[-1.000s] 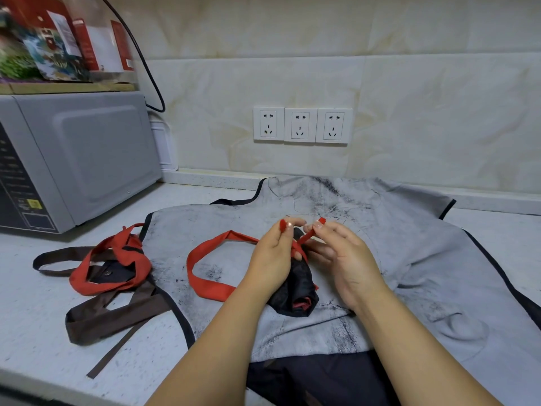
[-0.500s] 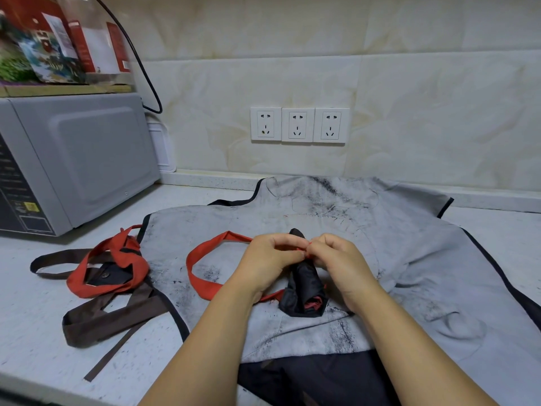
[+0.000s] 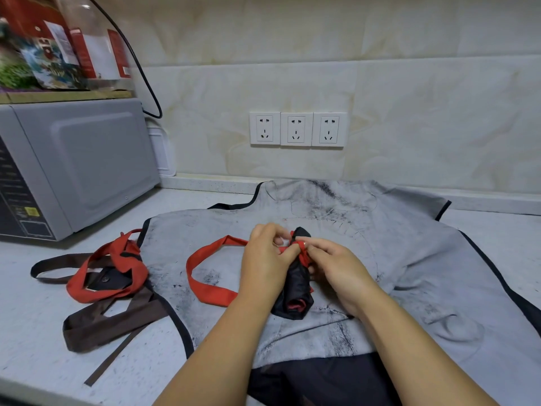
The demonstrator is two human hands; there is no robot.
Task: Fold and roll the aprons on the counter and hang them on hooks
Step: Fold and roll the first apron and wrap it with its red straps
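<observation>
A small black apron rolled into a tight bundle (image 3: 294, 291) lies on a grey apron (image 3: 409, 259) spread flat over the counter. Its red strap (image 3: 210, 288) loops out to the left and wraps round the bundle's top. My left hand (image 3: 266, 259) pinches the red strap at the bundle's top. My right hand (image 3: 336, 271) pinches the strap from the other side, fingers curled round it and the bundle. Another apron with red and brown straps (image 3: 108, 276) lies crumpled at the left.
A grey microwave (image 3: 73, 168) stands at the left on the white counter (image 3: 35, 332), with boxes on top and a black cable (image 3: 146, 83) behind. Three wall sockets (image 3: 297, 128) sit on the tiled backsplash. A dark cloth (image 3: 322, 382) lies at the front edge.
My hands came together over the bundle's top, drawing the red strap tight around it. The bundle has turned a little more upright in line with my view.
</observation>
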